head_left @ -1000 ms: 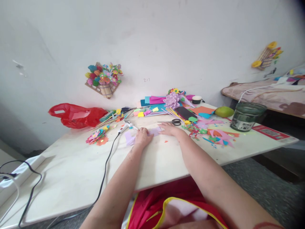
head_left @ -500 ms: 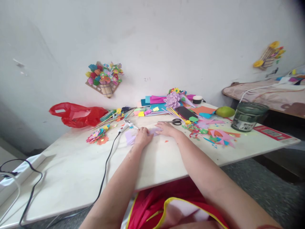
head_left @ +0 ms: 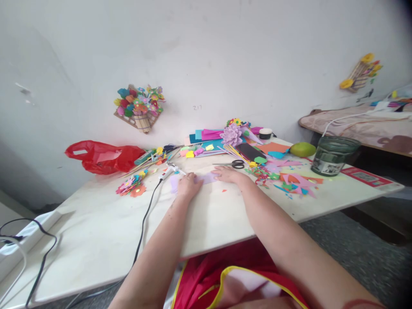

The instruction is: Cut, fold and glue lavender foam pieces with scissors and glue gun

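A light purple sheet [head_left: 209, 177] lies flat on the white table in front of me; foam or paper, I cannot tell which. My left hand [head_left: 189, 187] rests on its left part, fingers lying flat, with a bit of purple showing beyond it. Over the right end lies my right hand [head_left: 227, 175], its fingers stretched out leftward. Neither hand grips anything. Just left of my left hand is a white glue gun [head_left: 167, 171] with a black cord. Black-handled scissors [head_left: 237, 164] lie behind my right hand.
Paper flowers [head_left: 131, 183] and a red plastic bag [head_left: 103, 156] are on the left. At the back sit a purple flower [head_left: 231, 134] and coloured sheets. To the right are a phone [head_left: 250, 152], scraps [head_left: 298, 184], a green fruit [head_left: 302, 149] and a glass jar [head_left: 334, 156].
My hands have spread slightly apart, the left one moving a little left. More of the purple sheet now shows between them. The view has shifted slightly.
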Action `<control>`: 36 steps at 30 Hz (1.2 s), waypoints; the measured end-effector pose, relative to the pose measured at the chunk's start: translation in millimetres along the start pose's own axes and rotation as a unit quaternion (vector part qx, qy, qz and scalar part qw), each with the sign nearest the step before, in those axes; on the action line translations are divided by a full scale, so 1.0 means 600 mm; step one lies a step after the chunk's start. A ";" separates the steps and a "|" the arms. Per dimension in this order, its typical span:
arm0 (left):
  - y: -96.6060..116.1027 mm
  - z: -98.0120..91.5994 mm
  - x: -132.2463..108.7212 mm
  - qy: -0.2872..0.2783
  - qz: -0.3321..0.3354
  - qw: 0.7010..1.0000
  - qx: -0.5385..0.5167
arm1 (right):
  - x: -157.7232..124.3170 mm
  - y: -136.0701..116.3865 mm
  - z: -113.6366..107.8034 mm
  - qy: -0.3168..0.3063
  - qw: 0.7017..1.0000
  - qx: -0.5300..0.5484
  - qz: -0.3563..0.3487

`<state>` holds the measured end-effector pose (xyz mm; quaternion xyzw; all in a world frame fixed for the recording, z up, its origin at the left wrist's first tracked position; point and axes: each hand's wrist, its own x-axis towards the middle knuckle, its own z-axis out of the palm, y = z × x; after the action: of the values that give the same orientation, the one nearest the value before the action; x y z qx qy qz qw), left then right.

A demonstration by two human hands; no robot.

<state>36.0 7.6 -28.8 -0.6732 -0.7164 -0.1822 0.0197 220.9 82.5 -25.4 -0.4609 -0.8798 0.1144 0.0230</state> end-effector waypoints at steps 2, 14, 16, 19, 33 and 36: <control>-0.001 0.002 0.001 -0.018 0.014 1.000 0.007 | 0.001 0.004 0.001 0.001 1.000 -0.005 0.001; 0.003 0.017 0.007 -0.035 0.051 0.998 -0.010 | 0.025 -0.051 0.031 0.096 0.988 0.001 -0.121; 0.001 0.018 0.008 -0.033 0.047 0.998 -0.010 | 0.023 -0.054 0.034 0.059 0.992 0.000 -0.108; -0.002 0.014 0.008 -0.021 0.033 0.999 0.007 | 0.014 -0.050 0.028 0.032 0.997 -0.010 -0.069; -0.004 0.005 0.003 -0.004 -0.030 0.999 0.033 | 0.003 -0.041 0.006 0.147 0.986 -0.072 -0.024; -0.005 0.007 0.003 0.004 -0.019 0.999 0.038 | 0.000 -0.057 0.004 0.186 0.977 -0.060 -0.089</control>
<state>34.1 10.7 -33.0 -0.6571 -0.7357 -0.1581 0.0448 193.0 63.6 -20.1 -0.3941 -0.9031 -0.0288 0.1682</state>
